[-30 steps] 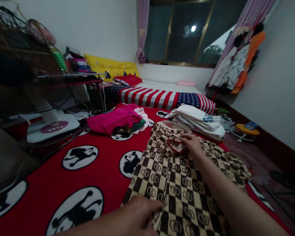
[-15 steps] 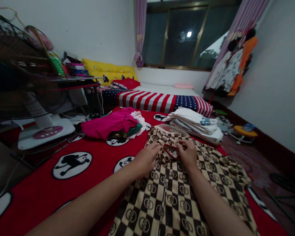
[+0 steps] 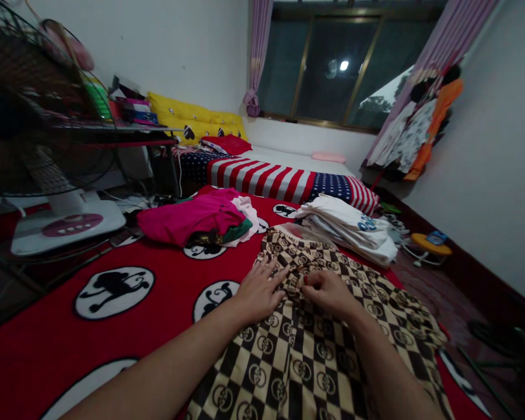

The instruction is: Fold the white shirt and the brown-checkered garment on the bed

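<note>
A brown-and-beige checkered garment [image 3: 301, 370] with a printed emblem lies spread out in front of me, its near end running out of view. My left hand [image 3: 260, 291] rests flat on its left side near the upper part, fingers spread. To the right, my right hand [image 3: 328, 293] pinches the fabric near the middle of the upper part. A bit of red trim shows at those fingertips. Between the two hands the cloth is bunched into small folds, and the red-edged opening is mostly covered.
A red blanket [image 3: 166, 344] with black-and-white prints lies underneath. Beyond the garment are a magenta clothes pile [image 3: 188, 219] and a white folded stack [image 3: 345, 224]. A fan [image 3: 65, 216] stands left; a small yellow stool [image 3: 431, 245] is on the floor at right.
The red-edged opening, spread between both hands before, has been drawn closed. My left hand has flattened onto the cloth; my right hand has moved slightly left and nearer to me.
</note>
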`<control>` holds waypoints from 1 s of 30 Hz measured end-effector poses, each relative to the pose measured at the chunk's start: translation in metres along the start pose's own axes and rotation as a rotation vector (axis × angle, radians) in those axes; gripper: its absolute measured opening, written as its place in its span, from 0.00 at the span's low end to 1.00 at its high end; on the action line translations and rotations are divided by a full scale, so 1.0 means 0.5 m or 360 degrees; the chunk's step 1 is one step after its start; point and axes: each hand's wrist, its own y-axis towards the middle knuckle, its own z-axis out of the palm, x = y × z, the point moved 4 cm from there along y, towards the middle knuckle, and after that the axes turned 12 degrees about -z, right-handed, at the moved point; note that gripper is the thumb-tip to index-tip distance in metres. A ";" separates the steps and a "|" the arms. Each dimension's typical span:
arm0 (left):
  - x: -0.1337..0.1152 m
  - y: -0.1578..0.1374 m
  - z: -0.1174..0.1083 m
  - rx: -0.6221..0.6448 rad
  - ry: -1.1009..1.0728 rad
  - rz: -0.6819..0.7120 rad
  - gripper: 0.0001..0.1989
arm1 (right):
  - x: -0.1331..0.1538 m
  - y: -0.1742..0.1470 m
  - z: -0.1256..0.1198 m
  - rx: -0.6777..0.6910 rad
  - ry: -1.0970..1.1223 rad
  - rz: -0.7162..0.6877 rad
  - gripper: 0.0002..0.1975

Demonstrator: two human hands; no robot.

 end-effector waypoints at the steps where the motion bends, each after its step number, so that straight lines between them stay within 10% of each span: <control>1: 0.000 0.000 0.003 -0.0013 0.0005 0.0006 0.28 | -0.009 -0.007 -0.004 0.0139 0.0019 0.0079 0.14; 3: 0.002 0.000 0.010 -0.0043 0.0004 0.0012 0.27 | -0.018 -0.015 -0.019 0.0233 0.0038 0.0199 0.19; 9: 0.003 -0.002 0.025 -0.0145 -0.0067 0.0037 0.27 | 0.015 0.063 -0.080 -0.0421 0.0027 0.0171 0.18; 18: 0.001 -0.008 0.008 -0.0140 -0.0158 0.0041 0.26 | 0.009 0.324 -0.029 -0.0177 -0.0539 0.0056 0.11; 30: -0.002 -0.007 0.016 -0.0128 -0.0208 -0.0018 0.28 | -0.069 0.392 0.015 -0.0151 -0.0543 0.0252 0.11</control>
